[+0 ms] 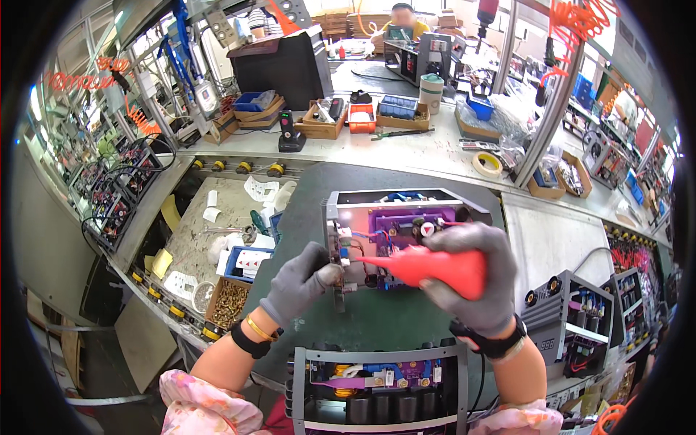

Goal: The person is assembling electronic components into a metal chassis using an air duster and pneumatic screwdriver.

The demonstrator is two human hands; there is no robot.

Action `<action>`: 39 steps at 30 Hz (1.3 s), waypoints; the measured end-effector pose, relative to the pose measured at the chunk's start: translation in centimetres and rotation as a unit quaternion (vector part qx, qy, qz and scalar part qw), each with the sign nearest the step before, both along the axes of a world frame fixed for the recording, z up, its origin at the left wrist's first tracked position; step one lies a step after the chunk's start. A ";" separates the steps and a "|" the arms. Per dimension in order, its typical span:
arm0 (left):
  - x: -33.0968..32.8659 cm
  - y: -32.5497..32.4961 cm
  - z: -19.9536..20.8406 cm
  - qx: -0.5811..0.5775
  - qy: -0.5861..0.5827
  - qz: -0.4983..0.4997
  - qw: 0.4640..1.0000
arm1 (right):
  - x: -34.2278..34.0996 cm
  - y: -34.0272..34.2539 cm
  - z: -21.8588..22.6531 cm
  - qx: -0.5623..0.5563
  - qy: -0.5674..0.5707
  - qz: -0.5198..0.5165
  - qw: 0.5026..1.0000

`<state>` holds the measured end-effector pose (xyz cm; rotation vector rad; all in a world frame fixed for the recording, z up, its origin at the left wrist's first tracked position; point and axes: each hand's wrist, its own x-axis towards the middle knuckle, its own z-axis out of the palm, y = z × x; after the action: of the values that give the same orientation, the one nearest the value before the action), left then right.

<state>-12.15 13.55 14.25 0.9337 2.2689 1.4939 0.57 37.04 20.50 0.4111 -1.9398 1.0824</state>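
Note:
In front of me an open metal device chassis (428,196) stands on the dark green work surface, with a purple circuit board (378,220), wires and connectors inside. My left hand (301,281), in a grey glove, is closed at the chassis's left end, with thumb and fingers on the upright end panel (338,296). A red squeeze bottle (453,272) with a long pointed nozzle lies tilted in my gloved right hand (496,272), whose fingers wrap round its body. Its tip points left, close to white connectors (345,246) on the panel's inner side; whether it touches them I cannot tell.
Another open device (380,351) sits nearest me, and more units (573,326) stand at the right. To the left are a box of brass fasteners (230,303) and a blue bin (249,262). Tape (487,164) and parts boxes line the back shelf. A co-worker (406,25) sits beyond.

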 end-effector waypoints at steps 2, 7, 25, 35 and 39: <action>0.5 -0.3 -0.6 0.010 0.002 -0.002 1.000 | 2.1 0.7 -0.3 -0.066 0.003 0.030 0.997; 1.2 -0.8 -3.1 0.043 0.071 -0.031 0.996 | 7.0 0.5 0.3 -0.263 0.053 -0.060 0.961; 2.1 -4.9 -7.6 -0.117 0.146 -0.123 0.975 | 17.5 -1.5 -2.3 -0.399 -0.011 -0.139 0.906; -3.4 -21.8 -8.3 -0.106 -0.122 0.224 0.961 | 27.7 -0.6 -9.0 -0.662 0.092 0.127 0.733; -6.6 -28.7 -10.7 -0.117 -0.145 0.302 0.935 | 29.9 1.2 -14.3 -0.653 -0.034 0.201 0.730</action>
<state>-18.73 -15.13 3.52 -0.0766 2.5405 1.3943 30.51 38.26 6.18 -0.0457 -0.7010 2.4201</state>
